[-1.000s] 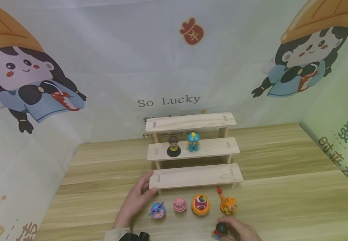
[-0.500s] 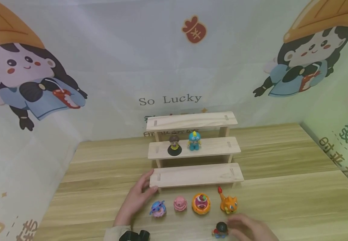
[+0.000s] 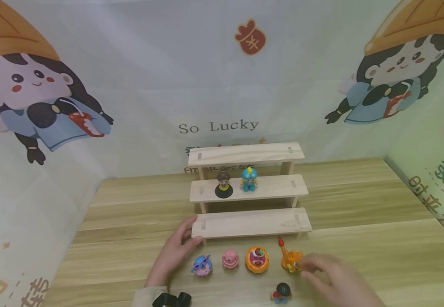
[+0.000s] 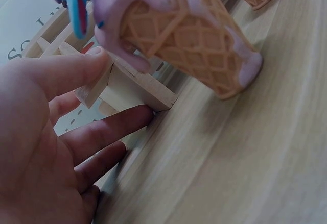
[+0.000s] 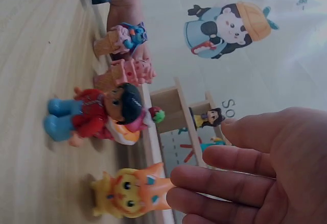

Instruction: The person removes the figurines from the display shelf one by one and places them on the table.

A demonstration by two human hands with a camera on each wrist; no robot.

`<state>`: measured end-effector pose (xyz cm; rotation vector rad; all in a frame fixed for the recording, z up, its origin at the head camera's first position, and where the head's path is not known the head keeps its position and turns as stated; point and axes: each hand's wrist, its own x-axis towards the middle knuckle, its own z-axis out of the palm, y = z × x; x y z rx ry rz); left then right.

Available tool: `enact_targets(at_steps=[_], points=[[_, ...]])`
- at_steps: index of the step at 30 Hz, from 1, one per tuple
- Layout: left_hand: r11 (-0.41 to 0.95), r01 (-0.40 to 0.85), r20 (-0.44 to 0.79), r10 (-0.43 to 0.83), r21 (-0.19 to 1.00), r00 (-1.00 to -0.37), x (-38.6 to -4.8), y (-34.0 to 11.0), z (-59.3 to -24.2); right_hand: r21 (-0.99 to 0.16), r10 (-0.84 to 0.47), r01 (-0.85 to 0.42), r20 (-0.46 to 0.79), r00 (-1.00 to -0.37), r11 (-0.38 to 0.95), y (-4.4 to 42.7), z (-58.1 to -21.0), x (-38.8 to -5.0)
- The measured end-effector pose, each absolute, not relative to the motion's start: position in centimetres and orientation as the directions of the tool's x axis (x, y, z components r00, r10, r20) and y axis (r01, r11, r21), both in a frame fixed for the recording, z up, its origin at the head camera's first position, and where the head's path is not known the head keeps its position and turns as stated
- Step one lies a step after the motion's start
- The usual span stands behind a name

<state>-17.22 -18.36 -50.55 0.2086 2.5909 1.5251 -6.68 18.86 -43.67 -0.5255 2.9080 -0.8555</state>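
A three-tier wooden display shelf (image 3: 252, 222) stands on the table. My left hand (image 3: 173, 251) holds the left end of its lowest board, thumb at the front and index finger behind. In the left wrist view, the middle fingertip is by the shelf's leg (image 4: 138, 89). My right hand (image 3: 335, 275) is beside an orange toy figure (image 3: 291, 261) with pointed ears and a red-tipped tail. Its fingers extend with nothing gripped; I cannot tell whether they touch the figure. A black-haired toy figure (image 5: 89, 114) in a red top and blue trousers stands nearby.
Before the shelf stand a blue-topped ice-cream-cone figure (image 3: 202, 266), a pink cone figure (image 3: 230, 259) and a round orange toy (image 3: 257, 259). The middle tier bears a brown-haired figure (image 3: 223, 183) and a blue-helmeted figure (image 3: 249, 180). A printed cloth (image 3: 149, 111) hangs behind.
My right hand has let go of the black-haired figure, leaving it standing on the table, and moved right and forward to the orange figure. The left hand stays on the shelf.
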Motion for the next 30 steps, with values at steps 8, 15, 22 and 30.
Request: enact_targets(at_steps=[8,15,22,30], points=[[0.466,0.053,-0.034,0.177,0.883,-0.984,-17.1,-18.4,-50.6,-0.376,-0.367,-0.5,0.371,-0.853,0.78,18.2,-41.2,-9.1],[0.443,0.033,-0.051,0.178,0.896,-0.983,-17.1,-18.3,-50.8,-0.354,-0.367,-0.518,0.412,-0.834,0.779,17.5,-39.1,-11.1],[0.449,0.051,-0.038,0.188,0.892,-0.982,-17.1,-18.3,-50.9,-0.382,-0.348,-0.489,0.381,-0.857,0.784,16.8,-37.7,-13.0],[0.456,0.063,-0.026,0.187,0.888,-0.982,-17.2,-18.4,-50.9,-0.424,-0.317,-0.452,0.351,-0.881,0.785,16.0,-37.1,-16.1]])
